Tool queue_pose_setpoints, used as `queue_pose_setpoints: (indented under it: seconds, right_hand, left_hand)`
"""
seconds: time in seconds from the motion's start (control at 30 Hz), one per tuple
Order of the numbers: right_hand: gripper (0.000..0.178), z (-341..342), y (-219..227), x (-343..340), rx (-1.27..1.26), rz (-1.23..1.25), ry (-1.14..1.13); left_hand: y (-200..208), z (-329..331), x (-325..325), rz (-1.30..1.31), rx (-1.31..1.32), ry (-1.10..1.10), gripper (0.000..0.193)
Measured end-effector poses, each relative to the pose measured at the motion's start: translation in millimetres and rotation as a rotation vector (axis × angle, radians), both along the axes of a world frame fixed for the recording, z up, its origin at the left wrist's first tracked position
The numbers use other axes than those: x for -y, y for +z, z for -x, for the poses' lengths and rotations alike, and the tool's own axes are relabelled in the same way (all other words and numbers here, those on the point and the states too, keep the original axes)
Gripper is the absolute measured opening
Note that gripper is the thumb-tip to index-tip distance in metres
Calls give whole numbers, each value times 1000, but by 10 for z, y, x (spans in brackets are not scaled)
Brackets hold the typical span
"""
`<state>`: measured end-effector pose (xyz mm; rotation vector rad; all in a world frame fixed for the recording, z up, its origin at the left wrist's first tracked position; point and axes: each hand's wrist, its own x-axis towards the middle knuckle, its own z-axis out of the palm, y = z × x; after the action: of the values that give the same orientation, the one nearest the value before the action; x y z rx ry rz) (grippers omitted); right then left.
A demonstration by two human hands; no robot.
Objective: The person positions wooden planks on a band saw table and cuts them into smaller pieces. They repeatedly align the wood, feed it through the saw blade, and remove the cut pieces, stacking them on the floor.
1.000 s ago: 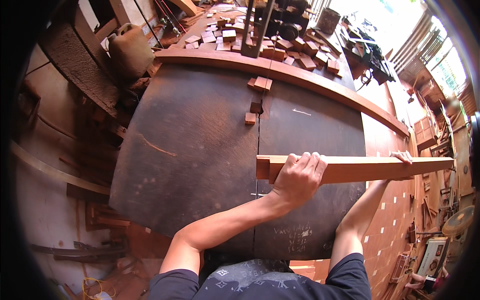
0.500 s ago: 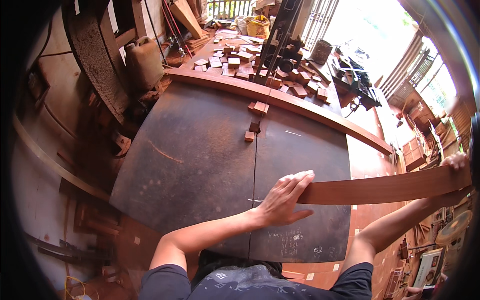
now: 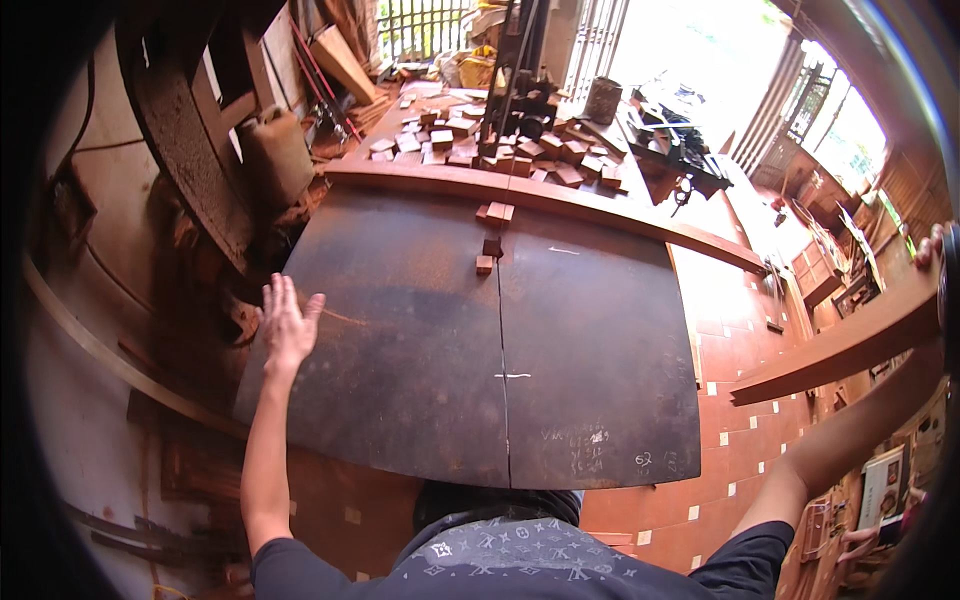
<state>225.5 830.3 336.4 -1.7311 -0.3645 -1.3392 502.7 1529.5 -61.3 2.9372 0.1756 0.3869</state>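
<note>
My left hand [image 3: 288,325] is open with its fingers stretched, over the left edge of the dark saw table [image 3: 400,400], holding nothing. Far out to the right, my right hand [image 3: 932,245] grips a reddish-brown wooden board [image 3: 840,345] near its outer end, partly cut off by the picture's rim. The board's inner end hangs beyond the table's right edge, over the tiled floor. Small wooden blocks [image 3: 497,212] lie by the slit in the tabletop, near the thin upright blade. A long wooden beam [image 3: 600,213] crosses the table's far side.
Behind the beam lies a heap of cut wood blocks [image 3: 440,140]. The saw's dark upright guide [image 3: 508,85] stands there. At left are a curved machine frame [image 3: 175,150] and a plastic can [image 3: 277,158]. Another person's hand [image 3: 858,546] shows at lower right.
My left hand has left the board's end and swung left across the table. My right hand has carried the board rightward off the tabletop. The view has shifted slightly.
</note>
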Motion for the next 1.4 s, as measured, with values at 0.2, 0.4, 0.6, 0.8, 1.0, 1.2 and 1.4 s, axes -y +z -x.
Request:
queue_pose_setpoints:
  seconds: [0.2, 0.4, 0.6, 0.8, 1.0, 1.2, 1.4]
  right_hand:
    - [50, -306, -657, -416, -43, 189, -421]
    - [61, -770, -1981, -1276, -51, 552, -490]
    - [50, -996, -3088, -1696, -37, 769, -386]
    - [45, -975, -3570, -1822, -344, 847, -293]
    - [85, -899, -3329, -2117, -695, 824, -116]
    - [75, -1210, -3506, -2397, -709, 722, -70]
    - [73, -1166, -3745, -1511, -714, 623, -158]
  left_hand:
    - [1564, 478, 141, 777, 453, -429, 84]
    - [2638, 840, 444, 1233, 605, -915, 96]
    - [1983, 905, 605, 2232, 645, -332, 91]
    - [259, 845, 176, 2264, 385, -693, 85]
    - [-69, 922, 1300, 2540, 340, -165, 100]
    - [-43, 1273, 1798, 2642, -143, -219, 92]
    - [291, 1438, 1061, 1040, 338, -119, 25]
